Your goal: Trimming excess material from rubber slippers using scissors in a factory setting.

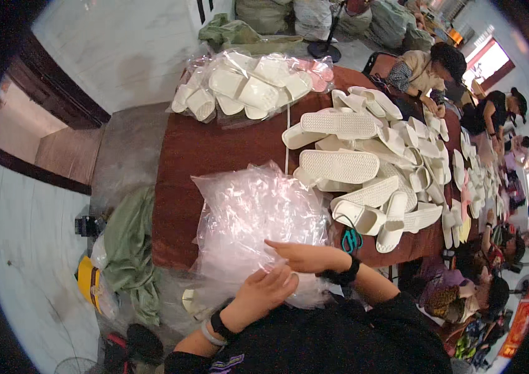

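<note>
A stack of clear plastic bags point(264, 209) lies at the near edge of the brown-covered table point(177, 174), crinkled and shiny. My right hand point(308, 257) reaches over the bags from the right, fingers stretched out to the left. Just below it, my left hand point(261, 293) rests on the near part of the plastic, its fingers extended and lying close together. Both hands appear free of any slipper. To the right of the bags is a heap of loose white slippers point(339, 165). Teal-handled scissors point(352, 240) lie between the bags and the heap.
Bagged white slippers point(239, 84) and pink slippers point(317, 76) sit at the table's far end. A green sack point(130, 249) stands on the floor to the left. Across the table a co-worker point(429, 68) sits, with several other people farther right. Stuffed sacks point(264, 15) line the back.
</note>
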A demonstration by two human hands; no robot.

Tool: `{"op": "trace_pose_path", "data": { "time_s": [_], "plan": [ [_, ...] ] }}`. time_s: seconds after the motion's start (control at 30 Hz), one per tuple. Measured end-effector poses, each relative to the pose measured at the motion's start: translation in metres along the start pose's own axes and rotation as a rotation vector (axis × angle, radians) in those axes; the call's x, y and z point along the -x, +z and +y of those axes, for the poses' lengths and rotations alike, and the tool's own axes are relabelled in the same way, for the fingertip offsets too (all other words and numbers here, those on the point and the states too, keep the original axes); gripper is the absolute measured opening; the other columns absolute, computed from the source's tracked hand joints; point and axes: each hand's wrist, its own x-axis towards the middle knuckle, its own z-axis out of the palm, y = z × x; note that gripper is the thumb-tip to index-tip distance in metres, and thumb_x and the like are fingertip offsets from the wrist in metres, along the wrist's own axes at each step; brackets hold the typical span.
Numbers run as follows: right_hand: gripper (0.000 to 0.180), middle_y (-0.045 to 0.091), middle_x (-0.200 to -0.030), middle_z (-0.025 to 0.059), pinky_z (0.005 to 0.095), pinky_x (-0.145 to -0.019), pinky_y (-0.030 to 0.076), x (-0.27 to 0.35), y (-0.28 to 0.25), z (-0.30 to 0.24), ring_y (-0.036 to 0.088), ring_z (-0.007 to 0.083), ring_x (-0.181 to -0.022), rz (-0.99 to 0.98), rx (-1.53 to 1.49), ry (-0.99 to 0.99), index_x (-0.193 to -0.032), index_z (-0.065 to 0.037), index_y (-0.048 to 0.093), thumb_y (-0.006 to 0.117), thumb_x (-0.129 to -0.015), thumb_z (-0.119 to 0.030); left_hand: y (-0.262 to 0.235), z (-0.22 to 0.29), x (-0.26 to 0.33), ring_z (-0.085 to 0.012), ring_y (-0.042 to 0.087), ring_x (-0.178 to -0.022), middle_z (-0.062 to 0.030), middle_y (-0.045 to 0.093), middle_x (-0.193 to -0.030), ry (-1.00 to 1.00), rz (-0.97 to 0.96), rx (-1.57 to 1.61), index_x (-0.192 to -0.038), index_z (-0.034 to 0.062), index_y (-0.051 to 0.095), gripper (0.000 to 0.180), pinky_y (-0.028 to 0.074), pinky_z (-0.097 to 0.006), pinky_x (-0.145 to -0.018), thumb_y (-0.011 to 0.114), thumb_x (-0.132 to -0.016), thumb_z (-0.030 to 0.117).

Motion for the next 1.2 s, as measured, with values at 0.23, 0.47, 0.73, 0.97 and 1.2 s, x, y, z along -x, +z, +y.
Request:
{"op": "trace_pose_path", "data": {
  "time_s": [0.23,0.47,0.73,0.97,1.2],
  "plan": [
    [0.019,0.059,-0.101,0.0198,0.0402,-0.106,0.030,-0.015,0.030,0.055,0.055,0.0319,-0.099,0.183,0.261,-0.479,-0.095,0.000,0.057,0.052,-0.083,-0.013,-0.002,-0.002,-0.011,-0.0237,0.049,-0.116,-0.0092,0.049,-0.124,0.132,0.024,0.010,-0.113,0.0118,0.051,0.037,0.042,-0.033,-0.096,0.054,-0.076,0.018],
    [0.055,0.042,-0.136,0.0161,0.0325,-0.102,0.035,-0.011,0.030,0.084,0.049,0.0240,-0.115,-0.013,-0.351,-0.086,-0.136,0.004,0.034,0.055,-0.089,-0.017,-0.006,0.024,-0.025,-0.0316,0.048,-0.116,-0.0178,0.045,-0.127,0.150,-0.053,0.112,-0.128,0.0068,0.044,0.050,0.044,-0.037,-0.093,0.052,-0.079,0.014],
    [0.056,0.028,-0.144,0.0144,0.0429,-0.106,0.033,0.021,0.019,0.098,0.039,0.0253,-0.126,-0.088,-1.413,-0.144,-0.139,0.004,0.024,0.051,-0.092,-0.012,0.018,0.002,-0.012,-0.0324,0.057,-0.065,-0.0131,0.058,-0.071,-0.338,-0.318,0.068,-0.120,0.0063,0.052,0.053,0.045,-0.044,-0.060,0.058,-0.068,0.009],
    [0.044,0.048,-0.129,0.0077,0.0307,-0.095,0.039,0.114,-0.068,0.046,0.049,0.0180,-0.114,0.672,-0.510,-0.211,-0.133,-0.005,0.041,0.053,-0.091,-0.010,-0.015,-0.038,-0.008,-0.0304,0.060,-0.064,-0.0132,0.062,-0.071,-0.310,-0.146,0.100,-0.088,0.0137,0.066,0.026,0.047,-0.041,-0.056,0.057,-0.064,0.006],
    [0.032,0.056,-0.118,0.0047,0.0264,-0.085,0.042,0.145,-0.079,0.101,0.056,0.0150,-0.103,1.250,-0.483,-0.050,-0.121,-0.005,0.050,0.053,-0.091,-0.016,-0.081,-0.147,0.076,-0.0281,0.065,-0.083,-0.0170,0.066,-0.088,-0.453,0.097,0.340,-0.098,0.0096,0.066,0.032,0.049,-0.033,-0.067,0.057,-0.068,0.003]
  ]
}}
